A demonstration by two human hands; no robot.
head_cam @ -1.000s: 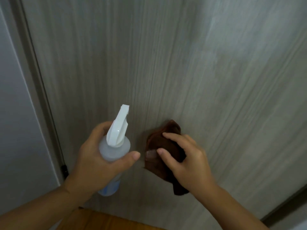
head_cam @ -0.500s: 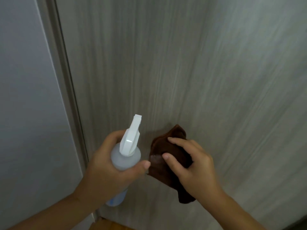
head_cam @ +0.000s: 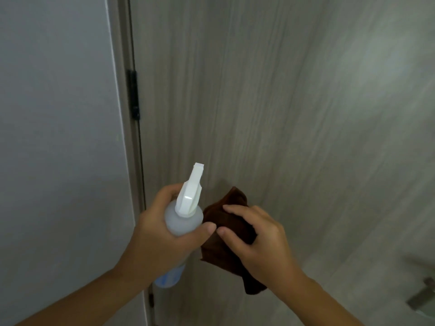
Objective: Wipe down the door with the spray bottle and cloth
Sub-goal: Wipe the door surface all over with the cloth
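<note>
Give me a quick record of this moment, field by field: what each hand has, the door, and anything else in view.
left hand: grips spray bottle, nozzle aimed up toward the door
right hand: presses brown cloth against the door
door: grey wood grain, shut
hinge: black, on the door's left edge
door handle: metal, lower right, partly out of view
wall: plain grey, left of the frame

Matt wood-grain door (head_cam: 270, 102), glossy white plastic spray bottle (head_cam: 186, 215), soft brown cloth (head_cam: 226, 231), dark metal hinge (head_cam: 133, 94)
</note>
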